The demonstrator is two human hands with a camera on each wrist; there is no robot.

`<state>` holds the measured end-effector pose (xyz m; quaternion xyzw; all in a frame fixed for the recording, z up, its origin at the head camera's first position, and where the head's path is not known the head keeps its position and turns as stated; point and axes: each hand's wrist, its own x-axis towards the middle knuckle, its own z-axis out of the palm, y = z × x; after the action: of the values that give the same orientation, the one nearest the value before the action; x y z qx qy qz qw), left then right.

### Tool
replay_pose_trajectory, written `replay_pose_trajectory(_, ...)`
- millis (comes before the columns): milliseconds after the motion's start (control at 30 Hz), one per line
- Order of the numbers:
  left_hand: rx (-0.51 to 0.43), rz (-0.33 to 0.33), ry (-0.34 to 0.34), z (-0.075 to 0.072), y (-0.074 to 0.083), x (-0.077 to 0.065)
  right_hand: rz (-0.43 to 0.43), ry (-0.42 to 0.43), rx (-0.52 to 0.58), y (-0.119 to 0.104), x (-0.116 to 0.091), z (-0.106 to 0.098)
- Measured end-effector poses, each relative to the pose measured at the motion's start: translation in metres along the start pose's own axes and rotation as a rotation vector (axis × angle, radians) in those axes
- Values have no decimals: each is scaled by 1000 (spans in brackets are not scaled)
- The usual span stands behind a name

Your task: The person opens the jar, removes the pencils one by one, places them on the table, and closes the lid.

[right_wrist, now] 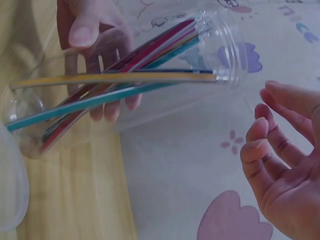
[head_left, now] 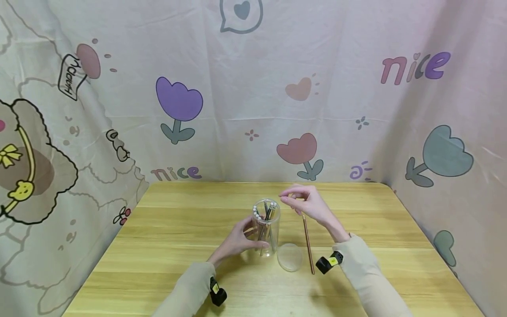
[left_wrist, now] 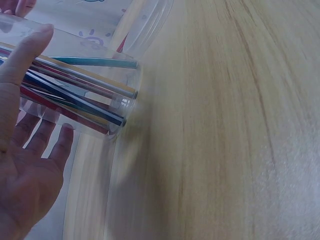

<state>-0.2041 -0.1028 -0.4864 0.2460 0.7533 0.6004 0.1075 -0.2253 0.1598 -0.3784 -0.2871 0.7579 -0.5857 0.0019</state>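
A clear plastic jar [head_left: 273, 229] stands upright on the table, holding several slim coloured pencils [right_wrist: 135, 75], some with white ends up at the rim. My left hand [head_left: 239, 240] grips it from the left, thumb in front and fingers round the far side; the left wrist view shows the thumb [left_wrist: 30, 50] against the clear wall. Beside the rim, to its right, my right hand [head_left: 306, 202] hovers with loosely bent fingers. Nothing shows between those fingers in the right wrist view, where the right hand [right_wrist: 285, 160] is apart from the jar.
A round clear lid [head_left: 290, 257] lies flat on the wooden table [head_left: 178, 229], just right of the jar's base. Farther right lies a single copper-brown pencil [head_left: 309, 246], its far end near the right hand. A printed curtain [head_left: 245, 88] hangs behind the table's back edge.
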Motion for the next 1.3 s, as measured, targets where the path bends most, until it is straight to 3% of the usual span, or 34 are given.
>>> replay_pose_trajectory(333, -3, 4, -6, -1, 0, 0, 21, -76, -138, -11, 10, 9)
replay_pose_trajectory(867, 5, 30, -16, -1, -1, 1, 55, -115, -174, -13, 17, 14)
replay_pose_trajectory(1300, -8, 20, -11, -1, 0, 1, 88, -197, -146, -14, 22, 13)
